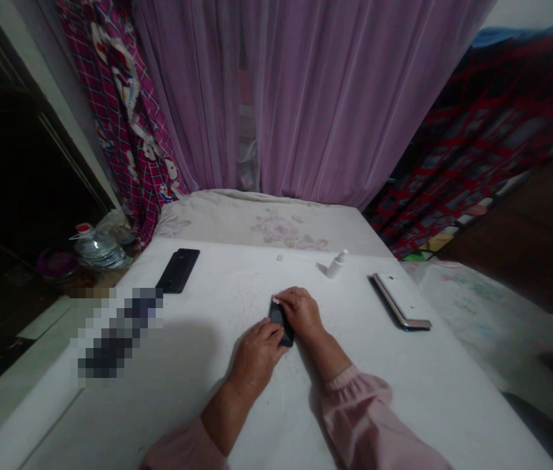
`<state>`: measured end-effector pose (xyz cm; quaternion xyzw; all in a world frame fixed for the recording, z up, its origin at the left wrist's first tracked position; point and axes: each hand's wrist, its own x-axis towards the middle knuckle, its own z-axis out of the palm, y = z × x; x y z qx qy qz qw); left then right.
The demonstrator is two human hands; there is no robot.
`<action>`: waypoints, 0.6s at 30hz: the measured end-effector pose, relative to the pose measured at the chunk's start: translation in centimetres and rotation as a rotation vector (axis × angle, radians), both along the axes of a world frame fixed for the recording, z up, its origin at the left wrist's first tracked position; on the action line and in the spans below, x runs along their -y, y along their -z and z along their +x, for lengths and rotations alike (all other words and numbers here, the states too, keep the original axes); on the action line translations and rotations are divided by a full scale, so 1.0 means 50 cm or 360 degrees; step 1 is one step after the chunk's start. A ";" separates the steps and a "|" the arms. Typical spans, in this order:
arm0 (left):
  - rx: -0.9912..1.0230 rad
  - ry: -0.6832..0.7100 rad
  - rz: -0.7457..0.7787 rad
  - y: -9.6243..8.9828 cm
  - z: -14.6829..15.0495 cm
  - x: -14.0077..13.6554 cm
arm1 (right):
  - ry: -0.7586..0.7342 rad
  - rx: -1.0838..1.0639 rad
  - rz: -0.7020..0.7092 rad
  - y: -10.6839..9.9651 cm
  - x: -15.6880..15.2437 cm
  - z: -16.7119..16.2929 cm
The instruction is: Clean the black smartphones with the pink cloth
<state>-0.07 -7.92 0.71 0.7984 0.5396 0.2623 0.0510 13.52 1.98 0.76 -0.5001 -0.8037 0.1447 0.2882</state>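
Observation:
A dark smartphone [280, 318] lies on the white-covered table in front of me, its glossy side up. My left hand [259, 352] grips its near left edge, fingers and thumb closed on it. Over the phone's far end, my right hand [301, 313] pinches a small pale pink piece [276, 300] against the surface. That piece is mostly covered by the fingertips, so I cannot make out whether it is cloth or something else. Part of the phone is hidden under both hands.
A small white spray bottle [335, 264] stands beyond my right hand. Stacked phones [396, 297] lie at the right, and black phones [181, 271] at the left. A small pale square [279, 258] sits farther back. Purple curtains [315, 98] hang behind the table [345, 405].

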 end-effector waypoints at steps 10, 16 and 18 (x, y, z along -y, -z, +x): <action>0.0010 0.0001 0.0004 0.004 -0.001 -0.001 | -0.0298 -0.0011 -0.0004 0.000 0.010 0.002; -0.0016 -0.0002 0.0014 0.006 0.000 0.000 | -0.0196 -0.0046 -0.0057 -0.003 -0.020 -0.008; -0.0012 -0.0004 0.0033 0.008 0.000 0.000 | -0.0156 -0.0035 -0.0056 -0.005 -0.029 -0.012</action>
